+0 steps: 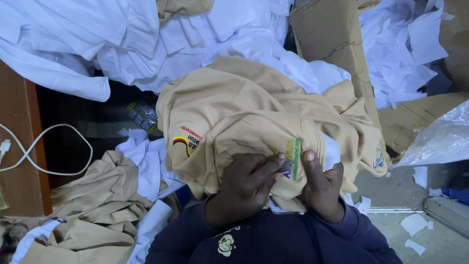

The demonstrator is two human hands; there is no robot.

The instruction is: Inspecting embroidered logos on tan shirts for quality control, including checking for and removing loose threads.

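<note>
A tan garment (234, 107) with embroidered patches lies bunched in front of me. My left hand (246, 183) presses on its near edge, fingers curled over the cloth. My right hand (320, 183) grips the same fold, thumb up beside a small green and yellow patch (292, 149). Between the two hands sits a small dark object (287, 168), too hidden to identify. My dark blue sleeves (273, 239) fill the bottom of the view.
White shirts (122, 44) are heaped across the top. More tan garments (93, 205) lie at lower left. A cardboard box (332, 34) stands upper right, white paper scraps (405, 44) beyond it. A white cable (49, 146) lies at left, clear plastic (439, 137) at right.
</note>
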